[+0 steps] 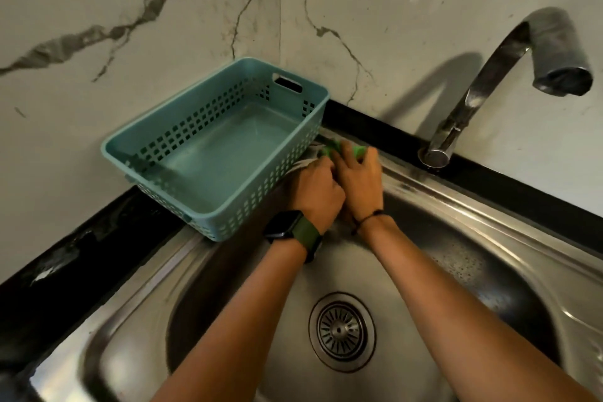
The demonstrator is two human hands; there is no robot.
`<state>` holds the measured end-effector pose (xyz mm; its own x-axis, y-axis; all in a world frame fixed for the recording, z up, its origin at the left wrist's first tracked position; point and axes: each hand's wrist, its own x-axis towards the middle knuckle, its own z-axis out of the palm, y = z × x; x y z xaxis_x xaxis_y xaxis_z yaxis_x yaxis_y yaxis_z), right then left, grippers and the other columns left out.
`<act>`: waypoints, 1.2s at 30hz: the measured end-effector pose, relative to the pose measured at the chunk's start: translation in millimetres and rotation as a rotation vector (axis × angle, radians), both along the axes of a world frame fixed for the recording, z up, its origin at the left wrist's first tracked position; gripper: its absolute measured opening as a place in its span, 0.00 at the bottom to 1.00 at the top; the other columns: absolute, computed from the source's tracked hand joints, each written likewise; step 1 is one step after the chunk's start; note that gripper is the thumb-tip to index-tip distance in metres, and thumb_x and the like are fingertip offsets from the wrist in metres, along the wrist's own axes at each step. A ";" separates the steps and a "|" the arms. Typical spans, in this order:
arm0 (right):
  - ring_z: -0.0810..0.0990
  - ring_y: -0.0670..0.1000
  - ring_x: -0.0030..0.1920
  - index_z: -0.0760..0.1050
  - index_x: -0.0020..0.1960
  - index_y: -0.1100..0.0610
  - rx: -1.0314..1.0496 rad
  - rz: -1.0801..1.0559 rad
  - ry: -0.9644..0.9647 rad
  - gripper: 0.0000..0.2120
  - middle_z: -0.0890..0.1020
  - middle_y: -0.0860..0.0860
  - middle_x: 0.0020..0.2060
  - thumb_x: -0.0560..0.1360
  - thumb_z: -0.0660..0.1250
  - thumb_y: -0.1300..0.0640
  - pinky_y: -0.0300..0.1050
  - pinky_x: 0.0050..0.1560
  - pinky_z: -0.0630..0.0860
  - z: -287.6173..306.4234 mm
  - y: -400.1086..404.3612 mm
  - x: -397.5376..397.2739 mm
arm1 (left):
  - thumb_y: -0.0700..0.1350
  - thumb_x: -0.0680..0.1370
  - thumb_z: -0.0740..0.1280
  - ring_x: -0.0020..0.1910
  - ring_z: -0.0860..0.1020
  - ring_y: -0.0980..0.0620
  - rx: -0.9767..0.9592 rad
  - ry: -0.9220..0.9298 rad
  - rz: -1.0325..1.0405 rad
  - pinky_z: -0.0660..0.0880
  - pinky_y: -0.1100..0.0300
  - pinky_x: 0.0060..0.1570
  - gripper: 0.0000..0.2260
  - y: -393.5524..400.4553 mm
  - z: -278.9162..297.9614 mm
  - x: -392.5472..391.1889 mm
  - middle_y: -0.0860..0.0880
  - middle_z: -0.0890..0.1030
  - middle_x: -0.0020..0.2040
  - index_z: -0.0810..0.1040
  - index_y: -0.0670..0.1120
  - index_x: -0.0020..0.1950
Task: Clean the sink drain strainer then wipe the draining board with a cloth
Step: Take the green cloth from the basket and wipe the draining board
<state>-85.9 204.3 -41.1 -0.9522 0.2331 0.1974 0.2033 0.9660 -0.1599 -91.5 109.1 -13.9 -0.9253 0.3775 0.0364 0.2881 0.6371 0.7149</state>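
Observation:
The round metal drain strainer (342,331) sits in the drain at the bottom of the steel sink (509,274). At the sink's far rim, both hands meet over a green cloth or scrubber (339,149), mostly hidden beneath them. My left hand (316,192), with a watch on its wrist, is curled beside the basket. My right hand (359,181) presses on the green item, its fingers wrapped over it. Whether the left hand grips it I cannot tell.
A teal perforated plastic basket (182,137) stands tilted on the sink's left rim against the marble wall. A steel tap (509,72) arches over the sink from the back right. A black counter strip (81,238) borders the sink.

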 end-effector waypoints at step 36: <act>0.70 0.60 0.60 0.75 0.62 0.55 0.015 0.013 -0.001 0.17 0.72 0.56 0.67 0.75 0.59 0.63 0.40 0.59 0.62 9.3 88.1 101.5 | 0.34 0.74 0.57 0.71 0.62 0.45 -0.001 -0.133 -0.060 0.59 0.60 0.67 0.24 -8.9 4.6 94.8 0.41 0.65 0.72 0.61 0.40 0.71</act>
